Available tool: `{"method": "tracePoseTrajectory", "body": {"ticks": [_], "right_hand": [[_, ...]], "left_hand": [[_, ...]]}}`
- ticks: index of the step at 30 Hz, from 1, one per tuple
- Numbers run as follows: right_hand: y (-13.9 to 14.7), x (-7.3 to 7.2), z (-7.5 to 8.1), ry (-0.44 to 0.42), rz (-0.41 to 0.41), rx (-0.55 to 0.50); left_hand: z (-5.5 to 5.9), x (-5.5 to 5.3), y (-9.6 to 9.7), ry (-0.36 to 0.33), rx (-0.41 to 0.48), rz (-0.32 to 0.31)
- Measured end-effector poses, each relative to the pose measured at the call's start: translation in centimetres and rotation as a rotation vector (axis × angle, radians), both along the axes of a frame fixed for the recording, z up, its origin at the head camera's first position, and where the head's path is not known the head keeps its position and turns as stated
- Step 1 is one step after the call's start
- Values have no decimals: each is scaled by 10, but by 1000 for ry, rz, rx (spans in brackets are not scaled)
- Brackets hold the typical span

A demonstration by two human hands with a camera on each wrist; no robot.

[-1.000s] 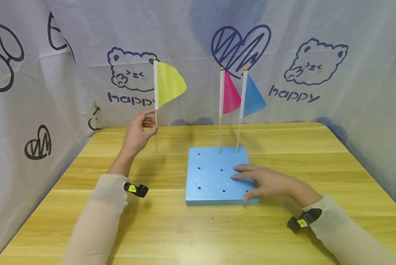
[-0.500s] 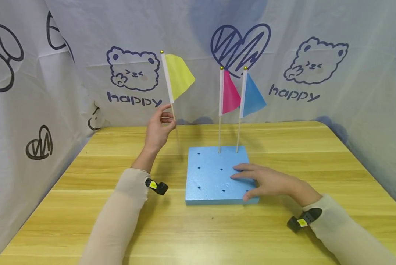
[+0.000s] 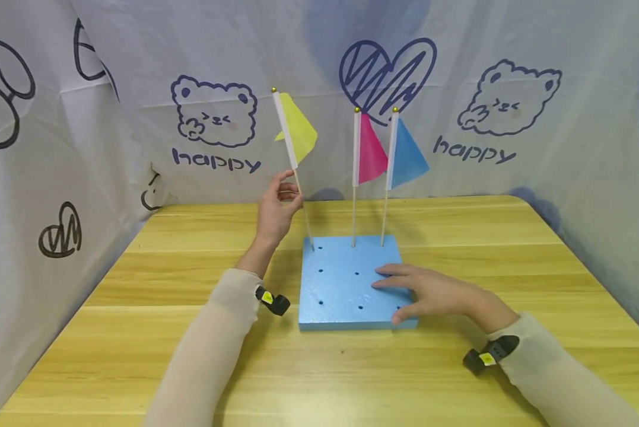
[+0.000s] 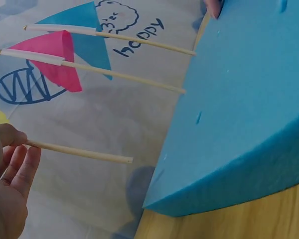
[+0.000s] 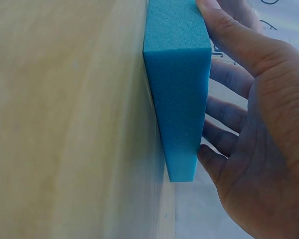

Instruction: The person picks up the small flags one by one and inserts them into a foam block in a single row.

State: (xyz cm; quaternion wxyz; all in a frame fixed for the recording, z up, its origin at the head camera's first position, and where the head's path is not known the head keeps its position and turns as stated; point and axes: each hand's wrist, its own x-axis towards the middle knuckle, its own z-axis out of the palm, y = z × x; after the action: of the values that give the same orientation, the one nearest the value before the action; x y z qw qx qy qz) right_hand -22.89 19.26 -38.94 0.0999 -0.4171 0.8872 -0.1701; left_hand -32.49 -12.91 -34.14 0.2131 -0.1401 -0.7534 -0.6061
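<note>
My left hand (image 3: 278,210) pinches the thin wooden stick of a yellow flag (image 3: 296,131) between thumb and fingers. The flag leans left at its top, and in the left wrist view the stick's bare lower end (image 4: 129,160) hangs apart from the blue foam board (image 4: 249,99), near its back-left corner. Two more flags, one pink (image 3: 371,151) and one blue (image 3: 407,154), stand in holes along the board's back edge. My right hand (image 3: 436,292) rests on the board's right side with its fingers spread and relaxed.
The board lies on a wooden table (image 3: 137,332) and has several small holes, among them a back-left hole (image 3: 320,248). Behind the table hangs a white curtain (image 3: 298,35) with bear and heart drawings. Each wrist wears a strapped camera.
The yellow flag has travelled right in my left hand, from beside the board to over its back-left corner, and has tilted leftward at the top. My right hand has stayed put.
</note>
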Motion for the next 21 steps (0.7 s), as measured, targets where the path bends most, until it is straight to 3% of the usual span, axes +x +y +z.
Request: {"method": "tracePoseTrajectory", "body": {"ticks": [9, 21], "right_hand": [[1, 1, 1, -8, 5, -9], [2, 0, 0, -8, 3, -10]], "left_hand": [[-11, -5, 11, -23, -18, -10], [-20, -8, 17, 17, -68, -35]]}}
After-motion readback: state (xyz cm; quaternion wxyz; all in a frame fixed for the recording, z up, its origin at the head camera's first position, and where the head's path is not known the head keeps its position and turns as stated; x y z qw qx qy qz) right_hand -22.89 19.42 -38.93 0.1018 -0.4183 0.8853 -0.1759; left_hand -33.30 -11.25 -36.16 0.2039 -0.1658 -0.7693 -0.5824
